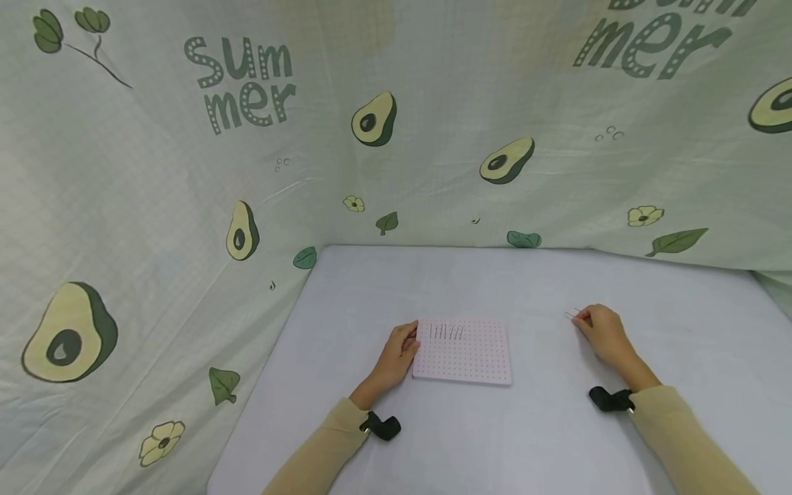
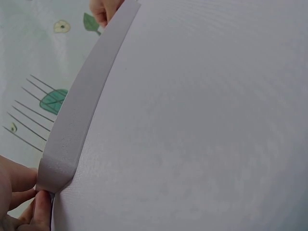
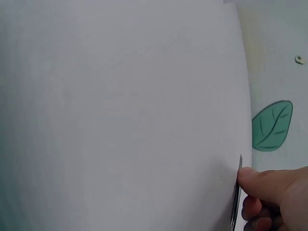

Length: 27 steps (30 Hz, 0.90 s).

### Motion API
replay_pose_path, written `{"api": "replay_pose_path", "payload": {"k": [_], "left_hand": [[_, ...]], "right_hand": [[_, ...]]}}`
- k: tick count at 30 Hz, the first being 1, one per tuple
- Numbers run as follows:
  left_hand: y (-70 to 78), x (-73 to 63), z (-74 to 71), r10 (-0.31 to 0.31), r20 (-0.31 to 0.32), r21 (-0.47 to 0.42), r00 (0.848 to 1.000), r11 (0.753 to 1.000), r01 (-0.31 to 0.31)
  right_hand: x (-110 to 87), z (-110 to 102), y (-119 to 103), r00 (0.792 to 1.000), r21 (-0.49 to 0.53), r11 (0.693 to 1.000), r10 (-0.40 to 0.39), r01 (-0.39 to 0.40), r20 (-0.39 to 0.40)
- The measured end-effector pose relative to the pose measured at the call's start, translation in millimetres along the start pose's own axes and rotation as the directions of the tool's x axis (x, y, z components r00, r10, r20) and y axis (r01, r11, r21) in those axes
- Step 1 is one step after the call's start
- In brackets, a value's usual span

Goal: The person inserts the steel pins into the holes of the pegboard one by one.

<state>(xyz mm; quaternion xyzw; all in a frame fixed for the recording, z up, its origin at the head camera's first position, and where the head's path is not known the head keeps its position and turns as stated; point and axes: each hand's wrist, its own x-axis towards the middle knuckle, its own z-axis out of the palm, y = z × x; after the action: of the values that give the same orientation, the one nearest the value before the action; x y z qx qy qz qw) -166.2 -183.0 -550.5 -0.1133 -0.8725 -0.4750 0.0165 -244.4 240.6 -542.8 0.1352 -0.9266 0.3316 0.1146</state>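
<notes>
My left hand [image 1: 392, 357] grips the left edge of a pale pink pegboard [image 1: 470, 361] that lies on the table. Rows of small holes cover the board. Several thin metal pins [image 1: 440, 331] stand in a row near its upper left. In the left wrist view, thumb and fingers pinch a corner of the board's side wall [image 2: 79, 106], and the pins [image 2: 34, 110] stick out beyond it. Off to the right of the board, my right hand [image 1: 605, 335] pinches thin pointed metal pins [image 3: 236, 204] just above the table. Their lower part is partly hidden by the fingers.
A white table [image 1: 526, 440] lies under both hands. Behind it and on the left hangs a pale green curtain [image 1: 433, 192] printed with avocados, leaves and lettering. A black wrist camera [image 1: 385, 427] sits on the left sleeve and another wrist camera [image 1: 609, 400] on the right.
</notes>
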Motion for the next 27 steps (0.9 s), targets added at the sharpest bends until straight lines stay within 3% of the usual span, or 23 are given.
{"api": "replay_pose_path", "payload": {"k": [4, 11, 17, 27], "left_hand": [[0.9, 0.2, 0.2, 0.005, -0.001, -0.013, 1.000, 1.000, -0.005], [-0.6, 0.5, 0.9, 0.011, -0.001, -0.018, 1.000, 1.000, -0.011], [-0.9, -1.4, 0.3, -0.001, 0.010, -0.020, 1.000, 1.000, 0.001], [0.0, -1.1, 0.6, 0.007, 0.005, -0.028, 1.000, 1.000, -0.007]], "right_hand": [[0.9, 0, -3, 1.000, -0.016, 1.000, 0.003, -0.002, 0.015], [-1.9, -5, -8, 0.995, -0.002, 0.995, 0.104, -0.104, -0.009], [-6.8, -10, -9, 0.988, 0.024, 0.988, 0.148, -0.150, 0.042], [-7.2, -8, -3, 0.990, 0.047, 0.989, 0.136, -0.137, 0.031]]}}
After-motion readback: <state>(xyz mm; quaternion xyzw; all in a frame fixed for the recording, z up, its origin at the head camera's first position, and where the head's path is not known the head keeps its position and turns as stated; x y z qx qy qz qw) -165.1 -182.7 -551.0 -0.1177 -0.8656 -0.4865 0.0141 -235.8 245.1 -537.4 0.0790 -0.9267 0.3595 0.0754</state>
